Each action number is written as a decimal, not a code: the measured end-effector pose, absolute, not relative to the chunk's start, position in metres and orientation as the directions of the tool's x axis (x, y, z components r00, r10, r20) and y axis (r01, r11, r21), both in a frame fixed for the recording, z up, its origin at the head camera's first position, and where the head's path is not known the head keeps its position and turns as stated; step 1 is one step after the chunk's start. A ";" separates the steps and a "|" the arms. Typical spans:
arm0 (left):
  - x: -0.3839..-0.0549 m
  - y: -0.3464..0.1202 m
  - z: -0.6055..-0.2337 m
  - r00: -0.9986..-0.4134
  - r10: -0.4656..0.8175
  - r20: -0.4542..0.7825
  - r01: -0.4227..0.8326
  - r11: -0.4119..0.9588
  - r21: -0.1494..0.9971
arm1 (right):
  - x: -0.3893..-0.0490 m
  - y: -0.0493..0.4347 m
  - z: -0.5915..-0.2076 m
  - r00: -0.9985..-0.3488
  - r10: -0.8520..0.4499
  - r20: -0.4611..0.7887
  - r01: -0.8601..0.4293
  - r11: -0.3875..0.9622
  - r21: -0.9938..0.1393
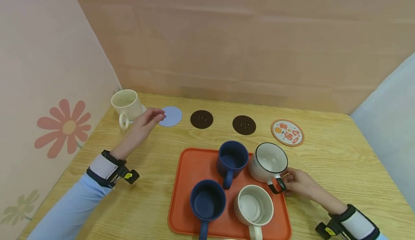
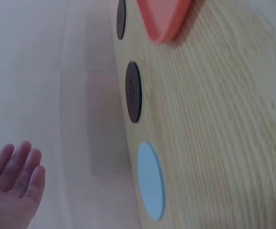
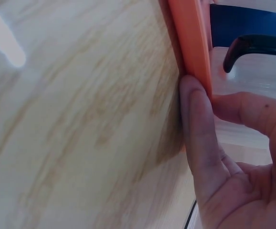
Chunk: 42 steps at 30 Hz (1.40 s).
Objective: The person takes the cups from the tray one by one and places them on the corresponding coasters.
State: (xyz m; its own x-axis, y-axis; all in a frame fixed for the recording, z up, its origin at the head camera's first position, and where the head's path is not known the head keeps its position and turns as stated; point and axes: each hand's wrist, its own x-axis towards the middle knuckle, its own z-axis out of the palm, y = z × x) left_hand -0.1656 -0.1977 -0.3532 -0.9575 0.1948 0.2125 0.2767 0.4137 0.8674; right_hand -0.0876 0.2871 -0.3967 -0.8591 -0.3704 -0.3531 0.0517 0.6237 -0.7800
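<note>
We record 1 wooden table (image 1: 146, 182). On it we find 1 orange tray (image 1: 191, 168), its right edge pinched between thumb and fingers of the right hand (image 1: 301, 183). Left hand (image 1: 144, 125): fingers loosely bent, holding nothing, near the pale-blue coaster (image 1: 172, 116). Mugs on tray: 1 white, dark-rimmed mug (image 1: 270, 161); 2 navy mugs (image 1: 207, 200); 1 cream mug (image 1: 254, 204). Beyond, we count 2 brown coasters (image 1: 201, 119) and 1 printed coaster (image 1: 287, 132).
</note>
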 end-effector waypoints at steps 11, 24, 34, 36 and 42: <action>-0.159 -0.178 -0.358 -0.923 0.318 0.217 0.329 0.358 0.874 | -0.088 0.287 -0.396 -0.858 -0.366 -0.361 0.060 0.626 -0.778; -0.149 -0.162 -0.362 -0.871 0.466 0.153 0.335 0.338 0.879 | -0.088 0.287 -0.394 -0.855 -0.373 -0.359 0.051 0.629 -0.776; -0.148 -0.152 -0.368 -0.818 0.565 0.104 0.382 0.399 0.833 | -0.088 0.287 -0.395 -0.853 -0.380 -0.357 0.048 0.625 -0.779; -0.147 -0.150 -0.369 -0.811 0.578 0.089 0.391 0.422 0.818 | -0.088 0.287 -0.395 -0.851 -0.385 -0.357 0.048 0.620 -0.783; -0.147 -0.145 -0.371 -0.778 0.626 0.047 0.411 0.451 0.792 | -0.089 0.288 -0.396 -0.849 -0.389 -0.357 0.050 0.614 -0.788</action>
State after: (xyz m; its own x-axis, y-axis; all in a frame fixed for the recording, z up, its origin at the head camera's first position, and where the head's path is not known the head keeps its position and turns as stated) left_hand -0.1471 -0.1447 -0.3710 -0.7782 0.6262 0.0475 0.4112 0.4509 0.7922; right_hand -0.0887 0.2881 -0.3962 -0.8492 -0.3888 -0.3574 0.0504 0.6139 -0.7877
